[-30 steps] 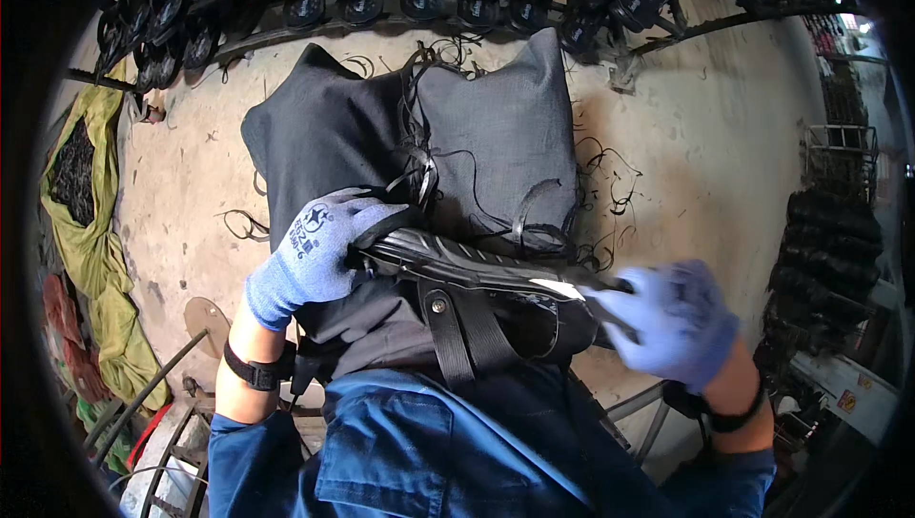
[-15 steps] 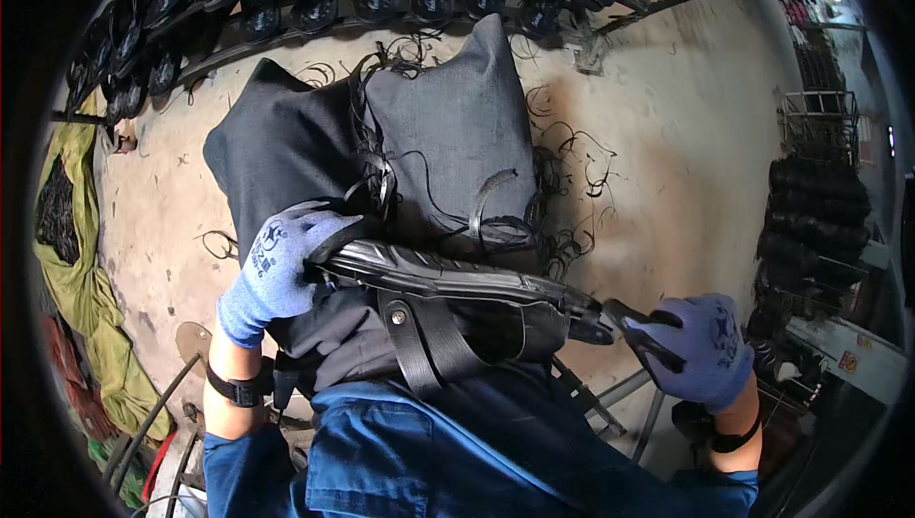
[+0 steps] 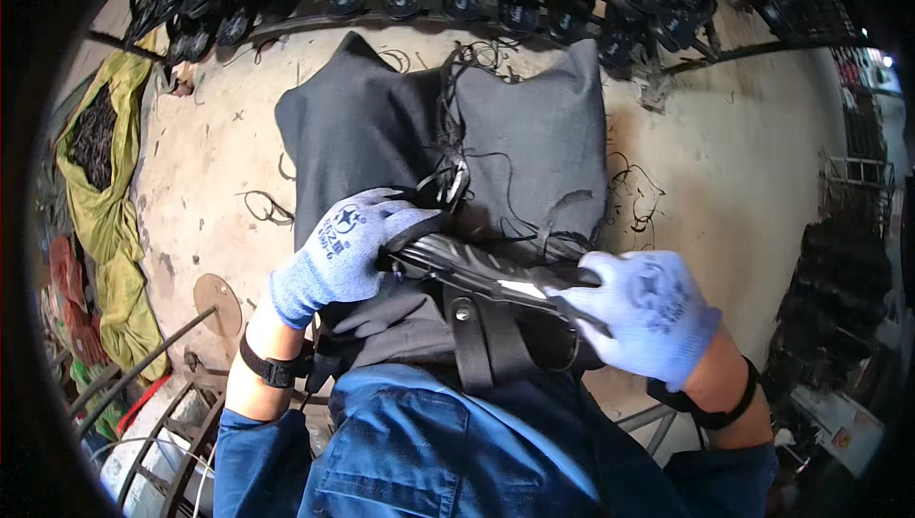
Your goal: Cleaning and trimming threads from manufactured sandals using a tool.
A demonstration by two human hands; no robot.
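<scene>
Sandal (image 3: pixel 456 262) in left hand (image 3: pixel 351 243), tool (image 3: pixel 583 318) in right hand (image 3: pixel 650 310)

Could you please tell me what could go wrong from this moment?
The dark tool in the right grip might slip and nick the black sandal.
Its bright, blade-like sliver points toward the left grip, so a slip could perhaps reach it.
Loose black strips lie on the dark cloth nearby and might snag.
</scene>
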